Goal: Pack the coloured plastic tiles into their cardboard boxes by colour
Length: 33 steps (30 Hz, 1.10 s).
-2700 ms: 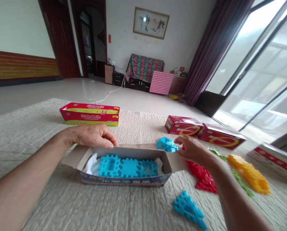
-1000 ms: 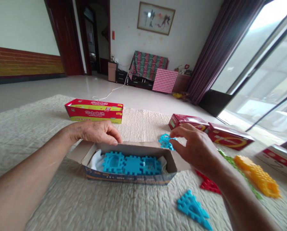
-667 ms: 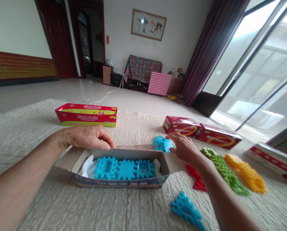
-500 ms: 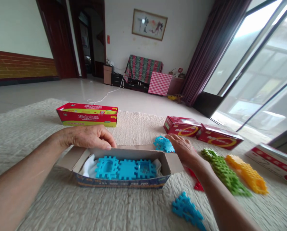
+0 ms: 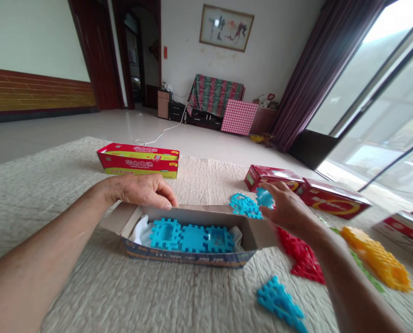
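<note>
My left hand [image 5: 145,190] is closed on the far edge of an open cardboard box [image 5: 188,260], thumb toward me. Inside the box, blue interlocking plastic tiles [image 5: 192,238] lie in a row on white padding. To the right, my right hand [image 5: 289,206] grips a blue tile [image 5: 265,198] between thumb and fingers, raised slightly above the rug. Beside it, a pile of blue tiles [image 5: 244,206] lies behind the box's right end. Partly under my right forearm are red tiles [image 5: 301,256]. More blue tiles [image 5: 280,303] lie near the front.
A red and yellow carton [image 5: 138,163] stands behind the box. Two dark red cartons [image 5: 334,198] stand at the right, with a white and red carton [image 5: 403,236] farther right. Yellow tiles [image 5: 378,256] and partly hidden green tiles [image 5: 367,273] lie on the cream rug [image 5: 98,286].
My right hand has lifted a blue tile off the pile and drawn it back toward me. My left hand keeps its hold on the box. The view has turned slightly left.
</note>
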{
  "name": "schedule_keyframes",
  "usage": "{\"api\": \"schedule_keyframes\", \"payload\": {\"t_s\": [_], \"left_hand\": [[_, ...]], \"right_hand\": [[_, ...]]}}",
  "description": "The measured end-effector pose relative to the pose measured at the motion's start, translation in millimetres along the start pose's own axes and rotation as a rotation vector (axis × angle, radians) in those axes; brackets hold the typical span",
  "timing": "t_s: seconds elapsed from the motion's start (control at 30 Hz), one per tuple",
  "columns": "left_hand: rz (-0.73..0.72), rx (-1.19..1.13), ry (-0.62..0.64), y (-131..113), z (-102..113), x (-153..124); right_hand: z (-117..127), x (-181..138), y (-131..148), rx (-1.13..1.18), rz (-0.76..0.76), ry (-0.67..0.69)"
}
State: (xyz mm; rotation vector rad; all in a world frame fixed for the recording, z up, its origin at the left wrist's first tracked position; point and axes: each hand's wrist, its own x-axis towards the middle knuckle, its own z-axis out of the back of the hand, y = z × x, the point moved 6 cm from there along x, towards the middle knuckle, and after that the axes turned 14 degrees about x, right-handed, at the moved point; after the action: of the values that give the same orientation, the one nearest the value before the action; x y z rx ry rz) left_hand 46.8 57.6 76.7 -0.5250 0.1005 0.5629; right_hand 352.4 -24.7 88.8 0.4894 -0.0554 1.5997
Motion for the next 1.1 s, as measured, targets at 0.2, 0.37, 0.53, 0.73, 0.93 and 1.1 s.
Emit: {"api": "schedule_keyframes", "payload": {"t_s": [0.2,0.37,0.53,0.73,0.93,1.1], "left_hand": [[0.027,0.007,-0.021,0,1,0],[0.012,-0.002,-0.018,-2,1,-1],[0.011,-0.004,-0.017,-2,1,-1],[0.016,0.006,-0.018,-1,1,-1],[0.017,-0.01,-0.011,-1,1,-1],[0.01,-0.005,0.001,-2,0,0]], "right_hand": [[21,-22,78,0.222,0.214,0.077],[7,-39,116,0.222,0.224,0.276],[4,-38,120,0.219,0.233,0.295],[7,-40,116,0.211,0.246,0.28],[29,-26,89,0.199,0.246,0.081],[25,-4,40,0.097,0.135,-0.056]]}}
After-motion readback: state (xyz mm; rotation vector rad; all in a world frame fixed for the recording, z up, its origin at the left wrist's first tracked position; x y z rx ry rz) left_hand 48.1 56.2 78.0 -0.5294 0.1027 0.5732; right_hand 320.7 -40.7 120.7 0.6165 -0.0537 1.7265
